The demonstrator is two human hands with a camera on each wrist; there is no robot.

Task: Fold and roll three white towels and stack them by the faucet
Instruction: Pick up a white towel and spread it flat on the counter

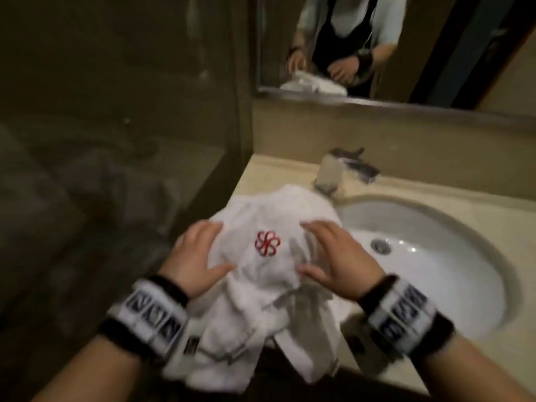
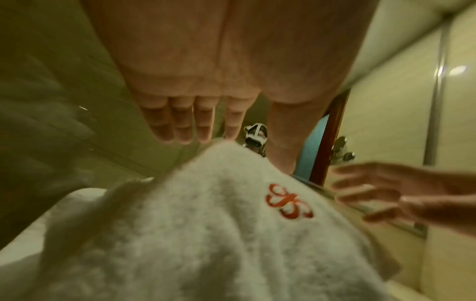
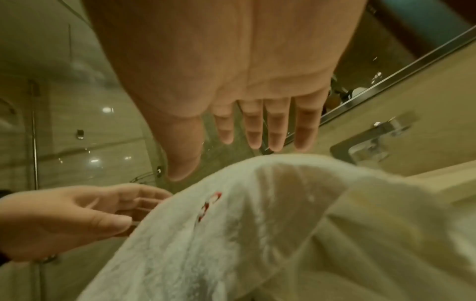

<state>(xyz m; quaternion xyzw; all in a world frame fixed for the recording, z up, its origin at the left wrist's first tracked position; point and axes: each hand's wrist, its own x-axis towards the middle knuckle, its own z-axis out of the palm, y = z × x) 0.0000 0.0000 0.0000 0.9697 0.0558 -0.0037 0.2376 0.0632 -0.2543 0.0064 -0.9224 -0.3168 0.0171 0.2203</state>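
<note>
We find the towel (image 1: 269, 250) heaped on the counter (image 1: 261, 172) left of the sink (image 1: 435, 227), our left hand (image 1: 197, 253) and right hand (image 1: 333, 253) flat, gripping nothing; advise spreading it smooth before folding.

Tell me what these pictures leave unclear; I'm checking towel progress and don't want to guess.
- Towel count: head view shows one crumpled white towel pile; folds hide how many.
- Counter under it: covered.
- Faucet: blurred in head view, partly hidden by the pile's far edge.
- Left hand, right hand: straight fingers; actual contact unclear in wrist views.
</note>
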